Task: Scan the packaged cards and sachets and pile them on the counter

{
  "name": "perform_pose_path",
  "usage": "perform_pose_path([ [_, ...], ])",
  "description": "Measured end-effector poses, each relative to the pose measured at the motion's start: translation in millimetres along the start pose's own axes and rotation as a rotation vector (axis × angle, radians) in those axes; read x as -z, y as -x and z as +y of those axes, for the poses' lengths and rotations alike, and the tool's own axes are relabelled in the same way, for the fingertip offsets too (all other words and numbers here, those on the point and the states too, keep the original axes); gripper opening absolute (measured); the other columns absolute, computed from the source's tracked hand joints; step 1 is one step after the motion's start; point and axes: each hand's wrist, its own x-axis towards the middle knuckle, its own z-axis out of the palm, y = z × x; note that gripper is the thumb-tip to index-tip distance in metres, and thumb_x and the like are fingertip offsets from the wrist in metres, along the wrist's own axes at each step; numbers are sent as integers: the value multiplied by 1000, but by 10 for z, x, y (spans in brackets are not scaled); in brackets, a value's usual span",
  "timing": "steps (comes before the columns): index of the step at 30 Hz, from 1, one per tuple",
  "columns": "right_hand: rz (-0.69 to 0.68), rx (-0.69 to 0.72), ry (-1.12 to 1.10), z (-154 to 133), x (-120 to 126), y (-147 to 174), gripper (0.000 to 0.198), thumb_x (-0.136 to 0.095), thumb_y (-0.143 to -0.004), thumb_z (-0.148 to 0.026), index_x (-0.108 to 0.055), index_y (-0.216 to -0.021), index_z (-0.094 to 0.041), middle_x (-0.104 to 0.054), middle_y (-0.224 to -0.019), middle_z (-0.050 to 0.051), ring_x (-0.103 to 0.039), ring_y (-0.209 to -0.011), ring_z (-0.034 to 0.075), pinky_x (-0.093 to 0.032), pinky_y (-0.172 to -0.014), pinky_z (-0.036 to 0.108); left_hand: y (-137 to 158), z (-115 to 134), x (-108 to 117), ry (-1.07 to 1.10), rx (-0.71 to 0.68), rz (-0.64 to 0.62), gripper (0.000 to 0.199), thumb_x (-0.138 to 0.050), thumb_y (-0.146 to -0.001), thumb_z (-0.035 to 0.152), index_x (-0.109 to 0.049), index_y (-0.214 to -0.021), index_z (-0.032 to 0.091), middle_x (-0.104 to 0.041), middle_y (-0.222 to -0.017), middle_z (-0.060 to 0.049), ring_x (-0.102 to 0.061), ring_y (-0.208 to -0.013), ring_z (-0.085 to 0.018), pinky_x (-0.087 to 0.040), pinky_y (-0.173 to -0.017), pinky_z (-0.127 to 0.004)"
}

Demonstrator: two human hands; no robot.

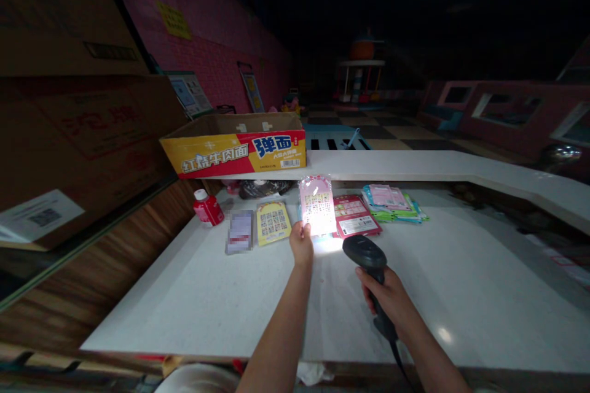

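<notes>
My left hand [302, 242] pinches the lower left edge of a pink card packet [318, 199], held up over the counter and lit brightly by a white glow. In my right hand [389, 298] is a black barcode scanner [366, 253], gripped by its handle with the cord hanging down; its head points toward the packet. Left of the packet lie a yellow card packet [273, 223] and a blurred-out phone-like rectangle [239, 231]. To the right rest a red packet with a barcode label [354, 218] and a stack of colourful packets [394, 202].
A red bottle with a white cap [209, 209] stands on the white counter [221, 307] at left. An open noodle carton [239, 150] sits on the raised ledge [405, 164]. Stacked brown cartons [87, 116] rise at far left. Beyond is a dark room with a checkered floor.
</notes>
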Motion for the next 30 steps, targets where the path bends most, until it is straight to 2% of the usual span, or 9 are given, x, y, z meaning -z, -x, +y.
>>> perform_pose_path([
  [5,6,-11,14,-1,-2,-18,35,-66,-71,-52,-50,-68,-21,-48,-41,-7,-42,-33,9,-34,-32,21,2,-78,-22,149,30,-34,24,-57,-81,41,-59,-79,17,-63,-73,-2,-57,-68,-15,-45,-64,-25],
  [10,-1,-22,3,21,2,-26,35,-66,-71,-52,-51,-71,-20,-50,-43,-7,-44,-33,9,-35,-33,21,-10,-141,-22,156,34,-44,27,-58,-81,43,-61,-82,16,-65,-77,-3,-59,-72,-16,-47,-69,-27],
  [15,11,-17,-26,28,13,-2,36,-66,-72,-52,-51,-74,-20,-51,-45,-7,-44,-34,9,-35,-33,21,-8,-48,-15,160,34,-48,28,-58,-81,43,-61,-83,16,-67,-79,-4,-61,-74,-17,-49,-71,-28],
  [19,-4,2,-26,32,64,16,38,-67,-71,-55,-52,-74,-20,-52,-46,-6,-45,-35,10,-36,-33,22,27,63,37,98,8,10,29,-57,-81,44,-62,-83,16,-67,-80,-5,-61,-77,-18,-49,-74,-29],
  [22,-2,2,-30,41,111,14,40,-68,-69,-57,-53,-75,-20,-52,-47,-5,-46,-36,11,-36,-34,22,23,101,204,-2,-4,95,29,-56,-81,43,-64,-83,16,-67,-79,-6,-61,-77,-19,-49,-73,-29],
  [27,8,8,-25,54,126,-10,41,-68,-69,-58,-52,-74,-20,-52,-47,-5,-46,-36,10,-36,-34,22,-153,103,682,-186,44,275,27,-54,-81,35,-65,-95,15,-69,-83,-8,-63,-75,-21,-50,-65,-30],
  [30,-20,10,-16,68,86,-12,42,-68,-69,-59,-52,-73,-20,-52,-45,-6,-45,-35,10,-36,-34,23,-295,144,916,-372,74,306,25,-54,-80,28,-66,-98,15,-69,-85,-11,-64,-77,-24,-49,-67,-32],
])
